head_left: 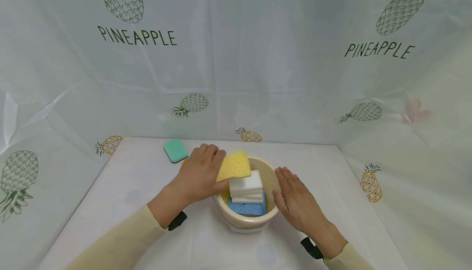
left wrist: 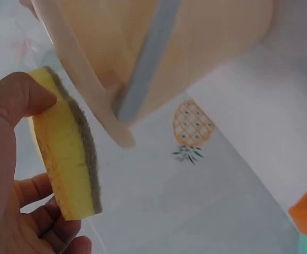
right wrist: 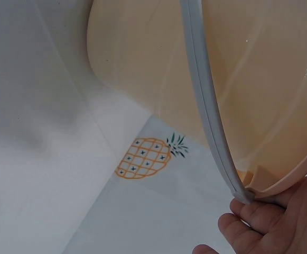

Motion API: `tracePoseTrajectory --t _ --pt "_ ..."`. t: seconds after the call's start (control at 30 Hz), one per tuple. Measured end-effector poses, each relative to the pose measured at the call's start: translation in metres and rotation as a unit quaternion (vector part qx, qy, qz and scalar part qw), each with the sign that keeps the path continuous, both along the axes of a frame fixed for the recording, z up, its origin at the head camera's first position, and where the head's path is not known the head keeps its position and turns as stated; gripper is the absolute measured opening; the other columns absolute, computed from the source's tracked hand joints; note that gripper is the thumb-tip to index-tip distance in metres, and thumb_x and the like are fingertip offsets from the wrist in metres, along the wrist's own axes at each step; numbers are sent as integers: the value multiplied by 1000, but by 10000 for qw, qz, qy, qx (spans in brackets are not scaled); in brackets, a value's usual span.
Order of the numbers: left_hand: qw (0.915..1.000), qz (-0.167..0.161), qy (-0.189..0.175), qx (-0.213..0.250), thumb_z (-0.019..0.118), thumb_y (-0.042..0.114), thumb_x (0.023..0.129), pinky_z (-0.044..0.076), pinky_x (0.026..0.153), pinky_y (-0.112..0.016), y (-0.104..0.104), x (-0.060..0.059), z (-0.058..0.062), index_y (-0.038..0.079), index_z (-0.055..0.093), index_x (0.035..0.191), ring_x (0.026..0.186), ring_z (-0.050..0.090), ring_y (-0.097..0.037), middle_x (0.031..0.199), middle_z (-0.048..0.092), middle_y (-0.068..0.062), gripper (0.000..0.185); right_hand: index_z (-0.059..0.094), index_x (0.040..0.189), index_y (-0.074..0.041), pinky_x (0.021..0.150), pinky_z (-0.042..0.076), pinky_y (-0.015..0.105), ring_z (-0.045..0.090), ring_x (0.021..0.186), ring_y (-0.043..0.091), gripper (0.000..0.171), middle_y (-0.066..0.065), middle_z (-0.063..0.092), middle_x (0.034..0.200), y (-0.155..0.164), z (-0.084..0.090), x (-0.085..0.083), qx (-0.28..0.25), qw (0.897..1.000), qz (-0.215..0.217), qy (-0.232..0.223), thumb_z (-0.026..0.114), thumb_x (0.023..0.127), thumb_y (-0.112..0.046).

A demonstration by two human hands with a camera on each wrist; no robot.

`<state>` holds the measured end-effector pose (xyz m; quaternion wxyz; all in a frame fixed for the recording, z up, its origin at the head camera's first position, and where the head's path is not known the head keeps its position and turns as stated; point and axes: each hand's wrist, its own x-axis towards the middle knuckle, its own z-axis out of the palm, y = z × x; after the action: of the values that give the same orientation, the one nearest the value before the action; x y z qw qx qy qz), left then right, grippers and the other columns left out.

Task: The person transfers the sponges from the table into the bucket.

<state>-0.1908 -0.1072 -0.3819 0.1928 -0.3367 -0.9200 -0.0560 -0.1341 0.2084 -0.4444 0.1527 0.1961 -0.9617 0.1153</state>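
Head view | left hand (head_left: 199, 175) pinches yellow sponge (head_left: 234, 166), thumb and fingers clamped on its left end, long axis running right over the bucket (head_left: 270, 216) rim | white block (head_left: 246, 186) and blue sponge (head_left: 248, 208) stacked inside | right hand (head_left: 295, 198) flat and open against bucket's right side, holding nothing.

green sponge (head_left: 175, 150), pineapple-print cloth (head_left: 110, 188)
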Motion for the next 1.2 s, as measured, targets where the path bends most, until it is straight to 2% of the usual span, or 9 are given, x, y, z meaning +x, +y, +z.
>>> tracePoseTrajectory --t 0.23,0.4,0.53,0.7,0.93,1.2 --pt "9946 -283 -950 -309 69 58 89 39 89 -35 22 8 1 9 62 130 100 47 -19 115 59 -4 63 42 157 6 122 35 56 41 153 38 62 23 44 162 0 0 0 39 9999 -62 -103 49 109 -33" --pt "9887 -513 -1351 -393 66 56 90 37 91 -35 30 10 -3 11 64 130 101 46 -17 116 58 -2 60 42 157 5 122 36 57 42 153 38 62 23 45 162 0 1 1 37 9999 -58 -103 49 109 -33" --pt "9874 -629 -1378 -453 67 51 87 38 89 -35 36 13 -7 10 64 128 100 46 -17 115 57 -1 58 41 157 5 123 35 56 41 154 37 62 22 44 163 0 1 0 47 9998 -106 -161 49 110 -34" --pt "9872 -761 -1289 -556 68 54 88 39 88 -34 43 15 -14 11 64 128 103 48 -17 114 58 -1 59 41 157 5 124 34 55 40 154 37 63 22 43 163 0 1 0 81 9998 -119 -160 49 110 -35" --pt "9841 -846 -1462 -558 74 58 88 39 88 -32 48 17 -15 13 62 131 105 47 -16 118 59 -1 63 41 157 5 123 34 55 40 154 37 62 22 43 163 -1 1 1 90 9999 -78 -99 49 110 -34" --pt "9817 -903 -1597 -504 75 72 84 38 92 -31 49 17 -16 16 63 131 107 47 -14 119 58 2 74 41 158 5 123 34 56 40 154 37 62 22 43 164 -1 1 1 29 9999 -82 -137 49 110 -34"
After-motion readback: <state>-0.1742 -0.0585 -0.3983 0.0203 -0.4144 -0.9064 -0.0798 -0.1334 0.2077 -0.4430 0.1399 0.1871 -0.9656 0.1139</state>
